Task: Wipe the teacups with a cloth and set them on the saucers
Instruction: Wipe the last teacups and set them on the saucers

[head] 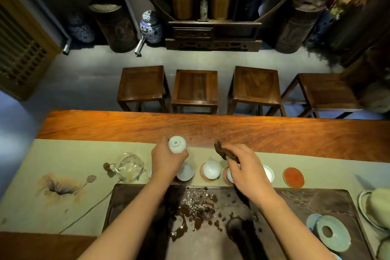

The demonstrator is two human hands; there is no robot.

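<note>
My left hand (168,161) grips a white teacup (177,144), its foot facing up, above the far edge of the runner (63,154). To its right my right hand (245,168) clutches a brown cloth (224,153). Left on the runner stands a glass pitcher (129,167); I cannot tell its contents. Near my hands runs a row: a cup (185,172), a cup on a saucer (210,171), a half-hidden cup (230,175), a white dish (269,173), a bare red saucer (293,177). Nearest, the dark tray (306,200) is wet.
</note>
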